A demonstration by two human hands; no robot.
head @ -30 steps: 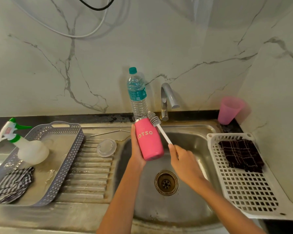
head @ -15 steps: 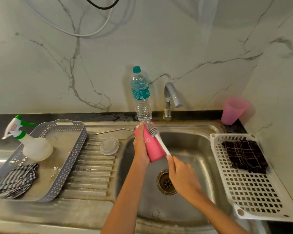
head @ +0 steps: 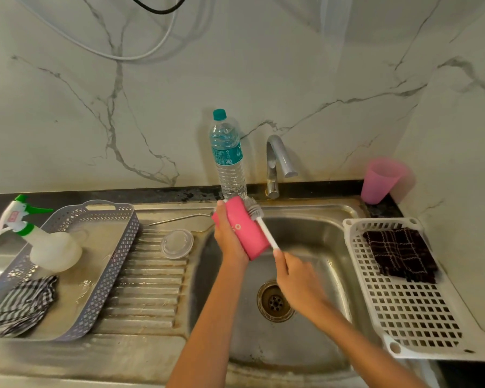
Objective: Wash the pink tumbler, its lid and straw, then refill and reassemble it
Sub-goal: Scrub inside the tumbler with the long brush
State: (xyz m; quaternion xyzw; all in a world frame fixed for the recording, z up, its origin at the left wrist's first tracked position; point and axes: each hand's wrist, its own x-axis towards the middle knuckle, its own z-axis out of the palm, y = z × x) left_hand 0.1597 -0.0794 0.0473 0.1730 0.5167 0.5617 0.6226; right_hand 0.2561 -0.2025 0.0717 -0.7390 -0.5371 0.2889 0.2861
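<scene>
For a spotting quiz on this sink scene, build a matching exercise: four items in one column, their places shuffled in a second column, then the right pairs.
Things
1. pink tumbler
2. clear lid
3. spray bottle
4. dark checked cloth

Places
A. in the white tray
B. in the grey basket
C. gripped in the left hand, over the sink
D. on the ribbed drainboard

Pairs: 1-C; 2-D; 3-B; 4-A
</scene>
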